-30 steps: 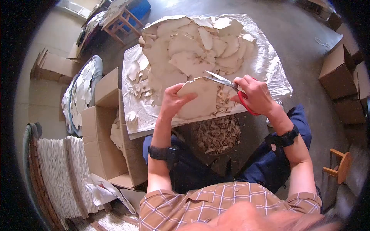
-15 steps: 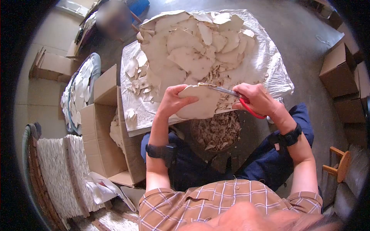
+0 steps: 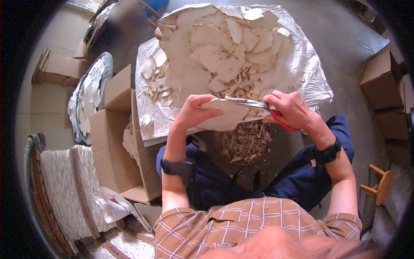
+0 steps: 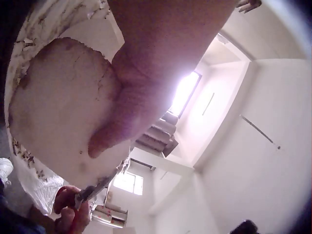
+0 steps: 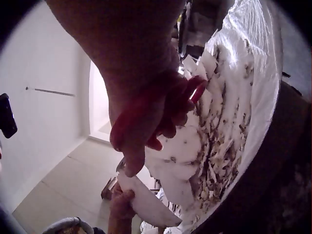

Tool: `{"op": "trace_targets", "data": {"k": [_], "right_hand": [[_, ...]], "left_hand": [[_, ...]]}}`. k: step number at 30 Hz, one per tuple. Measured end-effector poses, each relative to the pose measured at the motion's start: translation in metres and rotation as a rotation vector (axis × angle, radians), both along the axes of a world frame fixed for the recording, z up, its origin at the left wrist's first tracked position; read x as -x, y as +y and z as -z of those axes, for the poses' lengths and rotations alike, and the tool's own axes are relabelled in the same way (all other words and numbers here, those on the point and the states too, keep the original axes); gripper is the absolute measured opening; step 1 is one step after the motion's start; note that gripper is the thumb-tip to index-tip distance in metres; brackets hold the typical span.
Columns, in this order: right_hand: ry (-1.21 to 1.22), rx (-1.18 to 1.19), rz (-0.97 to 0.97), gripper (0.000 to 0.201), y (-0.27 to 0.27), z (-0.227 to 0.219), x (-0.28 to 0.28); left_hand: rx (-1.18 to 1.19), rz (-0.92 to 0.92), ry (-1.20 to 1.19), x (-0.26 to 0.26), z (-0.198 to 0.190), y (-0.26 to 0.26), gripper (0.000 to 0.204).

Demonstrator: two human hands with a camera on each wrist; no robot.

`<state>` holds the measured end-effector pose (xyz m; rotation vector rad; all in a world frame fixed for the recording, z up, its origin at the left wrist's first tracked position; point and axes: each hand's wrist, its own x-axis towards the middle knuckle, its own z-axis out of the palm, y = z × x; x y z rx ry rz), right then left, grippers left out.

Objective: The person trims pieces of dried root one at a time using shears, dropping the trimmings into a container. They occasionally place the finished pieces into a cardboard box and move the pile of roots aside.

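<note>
A thin, stiff cream-coloured sheet [image 3: 220, 120] with a ragged brown edge is held over the table's near edge. My left hand [image 3: 194, 111] pinches its left side, thumb laid on the broad face, as the left wrist view also shows on the sheet [image 4: 63, 112]. In my right hand [image 3: 293, 111] are scissors [image 3: 250, 103] with red handles, fingers curled round the loops. The blades point left along the sheet's far edge, where a narrow brownish strip [image 3: 230, 98] stands up by the tips.
A heap of similar sheets [image 3: 215, 60] and brown trimmings [image 3: 241, 86] covers a plastic-wrapped table [image 3: 312, 82]. Below, between the knees, stands a round container of scraps [image 3: 243, 146]. An open cardboard box [image 3: 114, 155] is on the left, a small wooden stool [image 3: 383, 187] on the right.
The scissor blades, spread a second ago, have come together on the sheet's edge. The sheet has tilted and shows less of its face. Both hands keep their hold.
</note>
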<state>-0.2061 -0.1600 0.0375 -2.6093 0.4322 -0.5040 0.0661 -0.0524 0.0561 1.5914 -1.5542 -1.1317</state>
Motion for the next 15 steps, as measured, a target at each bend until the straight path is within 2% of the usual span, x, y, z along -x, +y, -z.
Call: {"op": "trace_targets", "data": {"k": [2, 4, 7, 14, 15], "right_hand": [[0.018, -0.028, -0.013, 0.04, 0.002, 0.0, 0.001], [0.047, -0.183, -0.062, 0.04, 0.005, 0.0, 0.001], [0.009, -0.164, -0.074, 0.039, 0.01, 0.005, 0.001], [-0.001, -0.146, -0.04, 0.034, 0.01, 0.017, -0.002], [0.006, -0.129, 0.012, 0.033, 0.01, 0.018, -0.004]], "left_hand": [[0.006, 0.001, -0.011, 0.0, 0.001, 0.001, 0.021], [0.01, 0.005, -0.019, 0.001, 0.001, 0.001, 0.021], [-0.043, 0.044, 0.038, 0.002, 0.0, 0.002, 0.02], [-0.061, 0.07, -0.094, 0.004, -0.003, 0.001, 0.022], [-0.08, 0.06, -0.097, 0.004, -0.005, 0.001, 0.022]]}}
